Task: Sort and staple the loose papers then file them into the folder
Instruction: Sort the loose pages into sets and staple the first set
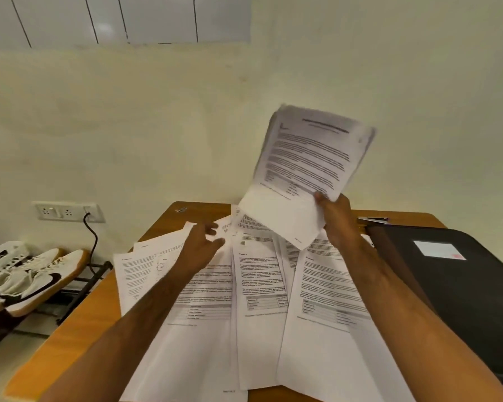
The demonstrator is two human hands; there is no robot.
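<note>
With the right hand [339, 219] pinching the raised sheaf [308, 169], the left hand [199, 246], fingers spread, should slide single loose papers [262, 300] free, matching headings first.

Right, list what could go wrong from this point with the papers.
1. The right hand holds the raised sheaf only by its lower edge; the sheets already fan apart, so some may slip from the grip and lose their order.
2. The loose papers overlap across the table to its near edge; the left hand reaching over them could push some off.
3. The stapler lies behind the folder, an awkward reach.
</note>
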